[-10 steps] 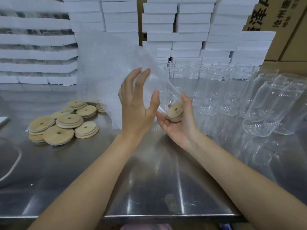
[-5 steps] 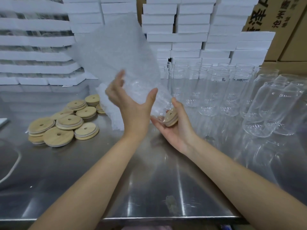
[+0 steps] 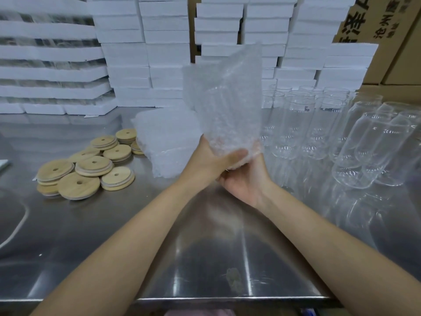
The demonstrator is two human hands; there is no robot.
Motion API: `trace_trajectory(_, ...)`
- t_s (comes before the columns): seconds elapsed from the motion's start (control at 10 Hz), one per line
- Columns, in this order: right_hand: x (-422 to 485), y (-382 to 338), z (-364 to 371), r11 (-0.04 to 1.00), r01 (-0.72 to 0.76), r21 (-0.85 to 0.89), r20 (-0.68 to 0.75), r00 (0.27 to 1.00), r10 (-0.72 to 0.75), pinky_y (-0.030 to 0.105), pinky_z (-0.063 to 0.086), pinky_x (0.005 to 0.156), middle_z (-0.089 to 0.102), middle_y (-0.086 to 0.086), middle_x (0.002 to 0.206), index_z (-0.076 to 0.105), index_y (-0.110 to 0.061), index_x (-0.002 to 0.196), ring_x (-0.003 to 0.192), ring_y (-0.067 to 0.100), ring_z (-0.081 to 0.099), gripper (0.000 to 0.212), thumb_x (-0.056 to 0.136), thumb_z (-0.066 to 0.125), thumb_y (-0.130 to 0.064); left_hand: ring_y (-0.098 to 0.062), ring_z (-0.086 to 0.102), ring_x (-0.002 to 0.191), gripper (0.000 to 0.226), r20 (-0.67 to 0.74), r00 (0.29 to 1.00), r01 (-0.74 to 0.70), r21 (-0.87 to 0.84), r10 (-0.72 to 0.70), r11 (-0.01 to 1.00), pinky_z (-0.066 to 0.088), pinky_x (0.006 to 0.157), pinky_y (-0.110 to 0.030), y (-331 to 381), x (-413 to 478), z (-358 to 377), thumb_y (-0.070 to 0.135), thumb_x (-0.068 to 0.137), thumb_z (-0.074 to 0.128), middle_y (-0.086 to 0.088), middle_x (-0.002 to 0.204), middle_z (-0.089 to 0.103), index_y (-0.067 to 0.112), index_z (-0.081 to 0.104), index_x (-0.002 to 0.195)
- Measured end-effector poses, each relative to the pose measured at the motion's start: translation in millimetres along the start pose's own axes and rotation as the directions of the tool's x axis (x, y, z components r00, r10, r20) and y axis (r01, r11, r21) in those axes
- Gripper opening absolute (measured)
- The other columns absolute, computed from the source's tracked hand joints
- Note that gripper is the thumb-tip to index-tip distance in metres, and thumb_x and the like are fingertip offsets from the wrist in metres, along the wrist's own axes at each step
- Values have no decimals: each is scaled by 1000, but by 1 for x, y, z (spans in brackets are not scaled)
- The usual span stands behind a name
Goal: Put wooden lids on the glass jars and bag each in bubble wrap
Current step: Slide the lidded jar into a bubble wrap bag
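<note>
Both hands hold up a bubble wrap bag (image 3: 227, 99) over the metal table (image 3: 205, 247). A glass jar (image 3: 230, 119) is inside the bag, but it looks blurry through the bubbles. The left hand (image 3: 211, 160) wraps its fingers around the bottom of the bag. The right hand (image 3: 246, 179) cups the bag from below. More flat bags (image 3: 166, 137) lie in a pile just behind. Wooden lids (image 3: 88, 165) sit in a heap on the left. Empty jars (image 3: 296, 124) stand on the right with nothing in them, and some jars beside them lean over.
</note>
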State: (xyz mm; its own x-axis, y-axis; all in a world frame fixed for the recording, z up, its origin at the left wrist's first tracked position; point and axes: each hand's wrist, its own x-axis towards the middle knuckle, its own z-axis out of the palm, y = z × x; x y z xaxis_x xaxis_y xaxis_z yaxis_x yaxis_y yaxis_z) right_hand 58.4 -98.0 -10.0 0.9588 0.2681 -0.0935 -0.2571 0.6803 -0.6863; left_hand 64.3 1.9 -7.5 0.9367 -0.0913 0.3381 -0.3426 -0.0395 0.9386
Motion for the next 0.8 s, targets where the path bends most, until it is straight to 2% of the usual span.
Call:
trace_trajectory(0.1, 3, 0, -6, 999, -41, -20, -58, 998, 40, 23, 51, 57, 66, 9, 99, 60, -14, 117, 74, 19, 61, 67, 89, 38, -70, -6, 49, 123, 76, -299, 954, -28, -100, -3, 995, 39, 80, -5, 18, 10, -19, 44, 87, 63, 8, 135, 48, 7, 29, 144)
trace_trajectory(0.2, 5, 5, -9, 986, -66, -150, -52, 997, 59, 23, 51, 52, 70, 7, 81, 61, -11, 102, 61, 18, 65, 67, 88, 36, -72, -8, 40, 133, 112, -367, 928, -53, -282, -57, 958, 38, 106, -27, 23, 16, -41, 67, 67, 66, 2, 153, 33, 18, 12, 152)
trace_trajectory(0.3, 7, 12, -7, 973, -71, -218, 0, 997, 73, 30, 57, 65, 75, 8, 91, 68, -13, 104, 79, 21, 72, 69, 84, 37, -71, -14, 62, 115, 137, -244, 968, -33, -363, -61, 931, 51, 96, -35, 29, 4, -33, 74, 38, 81, -7, 139, 53, 14, 27, 148)
trace_trajectory(0.4, 4, 15, -7, 982, -55, -183, 38, 997, 63, 41, 55, 84, 72, 6, 99, 71, -20, 98, 90, 22, 70, 55, 88, 39, -64, -22, 61, 116, 130, -210, 977, -31, -324, -41, 946, 48, 101, -44, 27, -3, -19, 73, 39, 81, -10, 131, 59, 13, 33, 144)
trace_trajectory(0.5, 2, 14, -16, 995, -85, -60, 92, 992, 91, 42, 56, 85, 73, 4, 96, 64, -17, 102, 90, 22, 70, 46, 95, 36, -53, -22, 56, 122, 131, -150, 988, -24, -322, -26, 946, 42, 106, -46, 25, -4, -21, 75, 38, 79, -7, 136, 55, 15, 31, 144)
trace_trajectory(0.6, 1, 12, -5, 997, -24, -69, 134, 990, 33, 38, 58, 84, 76, 3, 101, 71, -19, 109, 96, 20, 72, 56, 97, 35, -61, -27, 58, 120, 114, -57, 992, 77, -406, -110, 911, 44, 103, -48, 23, -3, -22, 58, 53, 85, -14, 134, 56, 11, 33, 143)
trace_trajectory(0.7, 2, 8, 0, 980, 155, -126, 84, 986, -145, 43, 44, 106, 63, 11, 130, 60, -14, 131, 123, 25, 58, 57, 101, 34, -54, -27, 63, 114, 74, -58, 986, 98, -551, -155, 829, 49, 98, -44, 16, -1, -23, 41, 77, 74, -15, 125, 63, 7, 46, 136)
trace_trajectory(0.8, 2, -4, 2, 926, 370, -80, -173, 909, -379, 25, 55, 76, 73, 4, 98, 65, -5, 108, 88, 15, 68, 23, 97, 57, -23, -30, 60, 117, 76, -32, 968, 160, -683, -247, 713, 42, 105, -49, 18, 3, -22, 51, 73, 66, -16, 126, 62, 8, 51, 133)
